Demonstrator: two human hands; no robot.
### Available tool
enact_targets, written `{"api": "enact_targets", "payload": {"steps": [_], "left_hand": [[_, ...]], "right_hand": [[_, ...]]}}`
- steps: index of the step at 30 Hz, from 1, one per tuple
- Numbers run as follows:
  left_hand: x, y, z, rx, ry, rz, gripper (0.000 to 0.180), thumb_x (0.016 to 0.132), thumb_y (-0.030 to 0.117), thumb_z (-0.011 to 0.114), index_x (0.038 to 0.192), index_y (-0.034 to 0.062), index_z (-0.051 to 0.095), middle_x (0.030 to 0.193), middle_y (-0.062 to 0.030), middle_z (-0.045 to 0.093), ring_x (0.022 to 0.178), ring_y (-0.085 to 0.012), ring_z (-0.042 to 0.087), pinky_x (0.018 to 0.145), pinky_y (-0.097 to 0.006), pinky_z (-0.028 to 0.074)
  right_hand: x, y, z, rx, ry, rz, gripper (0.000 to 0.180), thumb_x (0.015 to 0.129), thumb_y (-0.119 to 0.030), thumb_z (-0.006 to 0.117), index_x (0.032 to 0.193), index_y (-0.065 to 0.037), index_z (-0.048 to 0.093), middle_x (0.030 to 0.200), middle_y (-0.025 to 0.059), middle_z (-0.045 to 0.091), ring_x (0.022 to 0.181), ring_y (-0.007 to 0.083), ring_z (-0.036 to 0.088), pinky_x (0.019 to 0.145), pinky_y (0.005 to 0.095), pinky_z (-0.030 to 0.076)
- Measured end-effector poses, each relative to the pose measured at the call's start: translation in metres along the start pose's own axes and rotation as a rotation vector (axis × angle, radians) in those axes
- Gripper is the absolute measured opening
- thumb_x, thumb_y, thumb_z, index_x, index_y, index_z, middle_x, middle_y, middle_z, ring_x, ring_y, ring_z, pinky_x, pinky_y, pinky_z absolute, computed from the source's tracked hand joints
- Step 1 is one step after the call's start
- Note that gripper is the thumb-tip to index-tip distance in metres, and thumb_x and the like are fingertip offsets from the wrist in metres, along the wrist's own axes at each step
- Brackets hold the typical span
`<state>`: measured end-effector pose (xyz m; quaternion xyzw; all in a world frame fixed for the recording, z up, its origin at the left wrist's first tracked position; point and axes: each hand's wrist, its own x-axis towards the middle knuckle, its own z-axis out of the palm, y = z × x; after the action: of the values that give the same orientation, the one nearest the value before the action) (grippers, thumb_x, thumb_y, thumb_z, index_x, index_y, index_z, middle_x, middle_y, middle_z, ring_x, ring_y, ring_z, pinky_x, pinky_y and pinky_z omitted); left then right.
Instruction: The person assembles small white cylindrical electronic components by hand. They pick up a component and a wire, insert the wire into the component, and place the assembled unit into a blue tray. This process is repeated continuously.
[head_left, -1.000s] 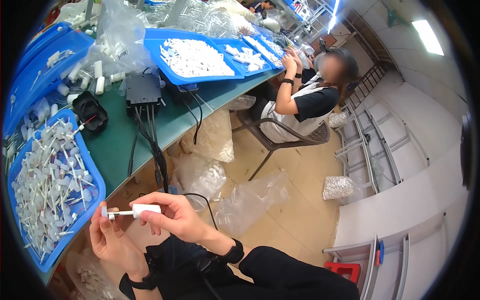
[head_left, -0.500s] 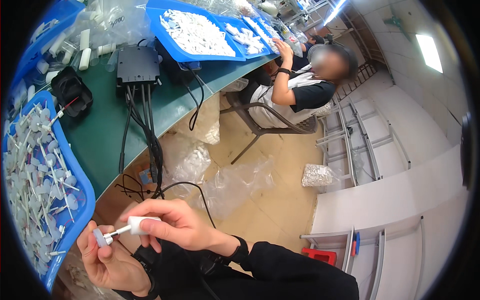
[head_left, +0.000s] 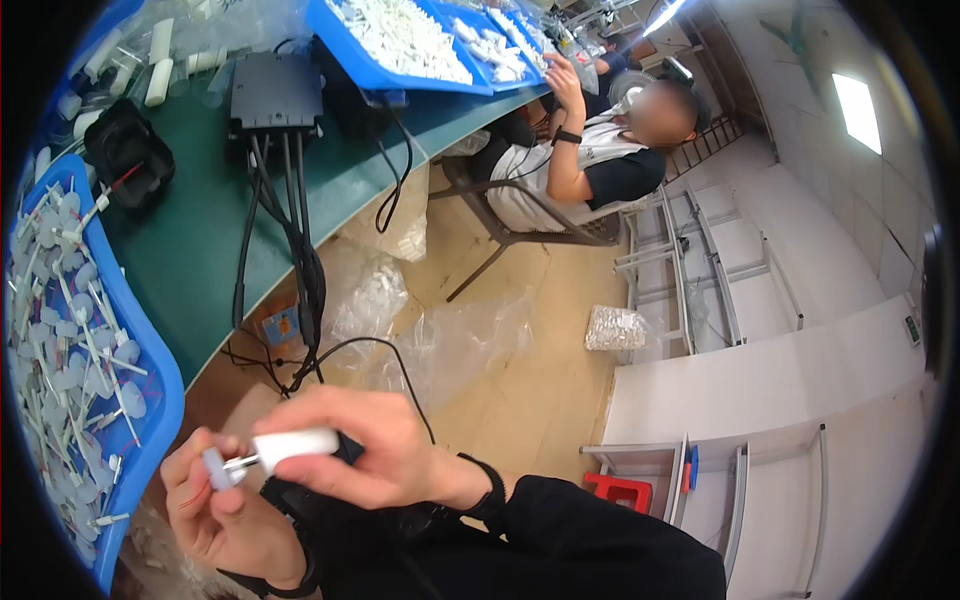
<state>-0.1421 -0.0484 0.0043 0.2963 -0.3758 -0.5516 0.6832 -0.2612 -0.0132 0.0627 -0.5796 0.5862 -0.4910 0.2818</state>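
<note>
here the right hand (head_left: 385, 455) pinched a white tube (head_left: 295, 447), the left hand (head_left: 215, 510) a small cap (head_left: 214, 468) on its pin (misalignment could bend it).

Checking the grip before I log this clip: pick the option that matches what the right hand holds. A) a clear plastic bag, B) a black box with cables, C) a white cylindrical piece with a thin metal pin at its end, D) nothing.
C: the right hand pinches a white cylindrical piece, its metal pin pointing at the small grey cap held in the left hand.
</note>
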Motion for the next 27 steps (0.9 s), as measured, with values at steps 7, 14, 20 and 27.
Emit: {"api": "enact_targets", "payload": {"steps": [7,14,20,27], "left_hand": [[-0.029,-0.007,0.000,0.410,-0.540,-0.243,0.018,0.064,-0.007,0.070,0.081,-0.0042,0.066,0.088,-0.0153,0.064,0.074,-0.0175,0.062,0.067,-0.025,0.049],[-0.051,-0.028,-0.005,0.562,-0.678,-0.337,0.011,0.071,0.001,0.068,0.082,-0.0030,0.066,0.079,-0.0128,0.065,0.068,-0.0155,0.063,0.061,-0.024,0.049],[-0.051,-0.031,-0.015,0.616,-0.582,-0.569,0.012,0.073,0.001,0.066,0.084,-0.0054,0.065,0.078,-0.0111,0.065,0.068,-0.0136,0.063,0.063,-0.023,0.049],[-0.055,-0.020,-0.018,0.735,-0.626,-0.333,0.012,0.071,-0.002,0.066,0.082,-0.0038,0.065,0.086,-0.0138,0.065,0.074,-0.0183,0.064,0.068,-0.026,0.050]], "right_hand": [[-0.092,0.037,0.002,0.832,0.324,0.749,0.076,0.090,-0.013,0.045,0.138,-0.010,-0.013,0.071,0.0098,0.055,0.051,0.0110,0.047,0.050,0.0233,0.042],[-0.125,0.064,0.019,1.128,0.536,1.124,0.083,0.088,-0.016,0.045,0.135,-0.011,-0.023,0.069,0.0089,0.054,0.049,0.0131,0.048,0.056,0.0291,0.045],[-0.128,0.088,0.030,1.139,0.313,1.194,0.073,0.088,-0.023,0.037,0.138,-0.025,-0.015,0.061,0.0059,0.050,0.047,0.0133,0.047,0.053,0.0304,0.044],[-0.119,0.107,0.051,1.125,0.250,1.226,0.049,0.092,-0.044,0.033,0.136,-0.025,0.025,0.060,0.0013,0.046,0.042,0.0072,0.039,0.037,0.0192,0.032]]}}
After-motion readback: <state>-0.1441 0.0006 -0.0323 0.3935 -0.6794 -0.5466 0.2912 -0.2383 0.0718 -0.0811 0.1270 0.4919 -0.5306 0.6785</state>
